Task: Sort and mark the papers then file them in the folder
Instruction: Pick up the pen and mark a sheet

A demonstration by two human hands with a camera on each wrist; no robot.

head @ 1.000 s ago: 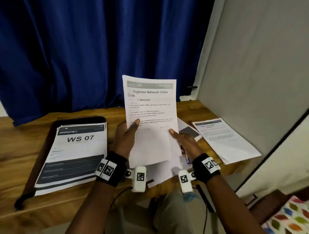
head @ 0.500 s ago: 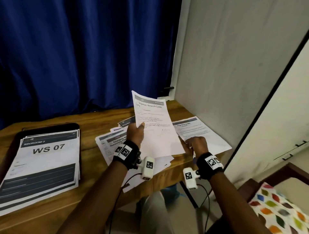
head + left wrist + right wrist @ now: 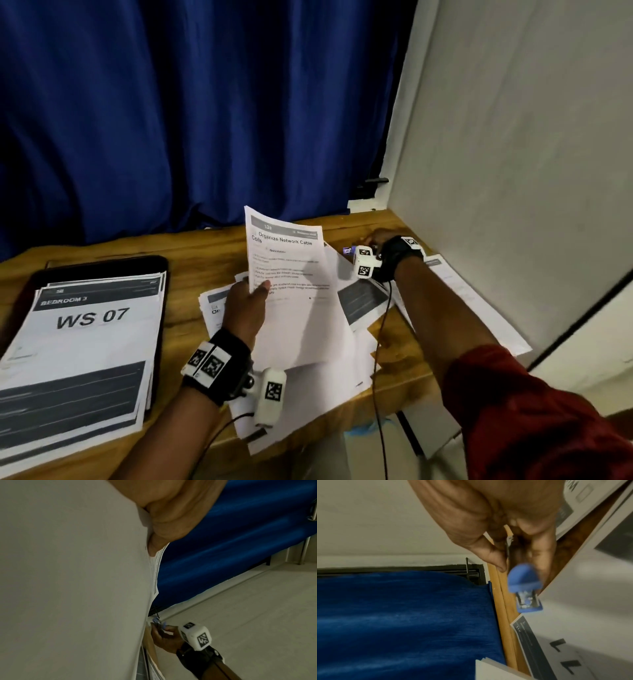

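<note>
My left hand (image 3: 246, 308) pinches one printed sheet headed "Organize Network Cable Coils" (image 3: 291, 274) and holds it upright over the loose pile of papers (image 3: 318, 387). In the left wrist view the sheet's blank back (image 3: 68, 588) fills the frame under my thumb (image 3: 171, 513). My right hand (image 3: 375, 240) is stretched to the table's far right corner. There its fingers (image 3: 496, 520) grip a small blue stapler (image 3: 524, 586), also visible as the stapler (image 3: 158, 624) in the left wrist view. A black folder (image 3: 102, 270) lies at the left with the "WS 07" stack (image 3: 89, 342) on it.
The wooden table (image 3: 191, 250) is backed by a blue curtain (image 3: 205, 120) and meets a white wall (image 3: 513, 171) on the right. More printed sheets (image 3: 462, 301) lie along the right edge under my right forearm. A patch of bare wood shows between the folder and the pile.
My right hand let go of the sheet, moved right and then to the far right corner, and closed on the stapler. The left hand alone keeps the sheet up. My head turned right.
</note>
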